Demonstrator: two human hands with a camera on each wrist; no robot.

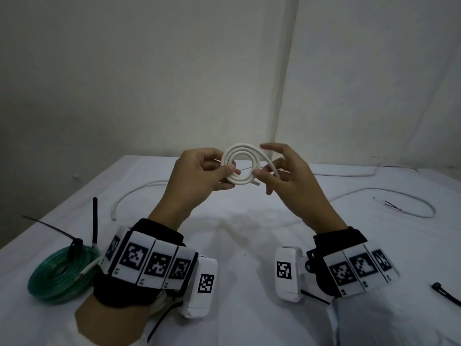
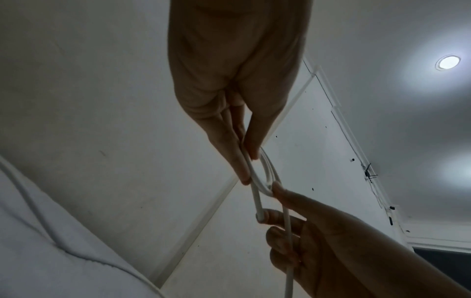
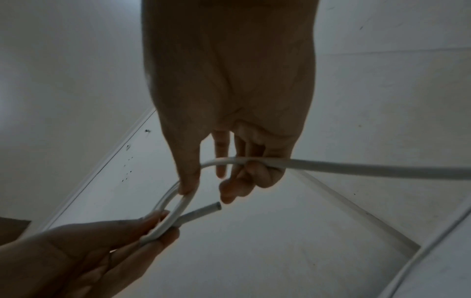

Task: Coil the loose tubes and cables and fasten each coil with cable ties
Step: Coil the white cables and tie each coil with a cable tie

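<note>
A green translucent plastic tube coil (image 1: pixel 63 275) lies at the near left edge of the white-sheeted desk (image 1: pixel 249 245), already cinched by a black cable tie (image 1: pixel 74 242) whose tail sticks out to the left, so one bundle looks finished. A second dark upright strip rises just behind it; what it is cannot be told.

The work in hand is the white round plastic cable coil (image 1: pixel 240 163), held in the air above the middle of the desk. It has about three turns. The left hand (image 1: pixel 199 176) pinches the coil's left side between thumb and fingers, which are closed on the stacked turns. The right hand (image 1: pixel 287 178) touches the coil's right side with its thumb tip, while its lower fingers curl round the free run of the same cable, which trails off to the right; the index finger is stretched out above. The cable's cut end (image 3: pixel 216 206) pokes out under the coil.

Much of this cable seems unwound yet: a long white loop (image 1: pixel 399 198) lies along the far right of the desk, and another white length (image 1: pixel 129 198) curves at the far left. A spare black cable tie (image 1: pixel 446 293) waits at the near right edge. Judging by this, coiling is partway; winding the rest and tying the white coil remain.
</note>
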